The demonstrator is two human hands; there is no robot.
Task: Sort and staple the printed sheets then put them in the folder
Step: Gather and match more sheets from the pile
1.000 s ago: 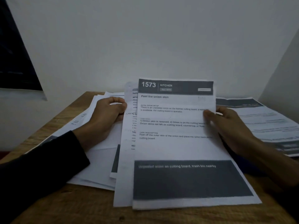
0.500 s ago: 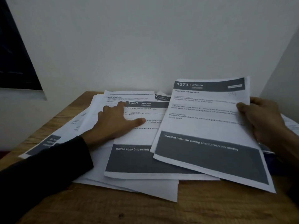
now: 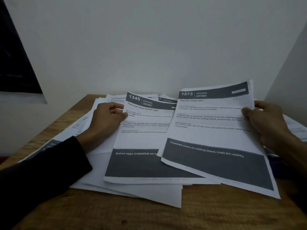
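Two printed sheets lie uppermost on a wooden table (image 3: pixel 207 214); both carry a dark header band and a dark block across the lower part. Sheet 1573 (image 3: pixel 211 130), headed "Peel the onion skin", sits toward the right edge of the table; its far end is raised off the papers below and its left side overlaps the neighbouring sheet. Right hand (image 3: pixel 265 123) holds it at the far right margin; thumb on the printed face, the remaining fingers (image 3: pixel 264 105) curled behind the paper edge, so a pinch grip on that sheet. Sheet 1345 (image 3: pixel 142 135), headed "Peel and clean boiled eggs", lies nearly flat just left of it, toward the middle of the table; left hand (image 3: pixel 106 122) rests on its left margin, fingers bent with tips on the paper; whether they pinch the edge or only press it, cannot tell. Left forearm is in a dark sleeve (image 3: pixel 41 168) coming in over the near left corner. Beneath both sheets a loose pile of papers (image 3: pixel 132 191) spreads toward the left and far edges; some pages lie blank side up. More printed sheets (image 3: pixel 297 128) lie at the right edge behind the right hand; a dark blue object (image 3: pixel 277 165) shows under them, identity unclear.
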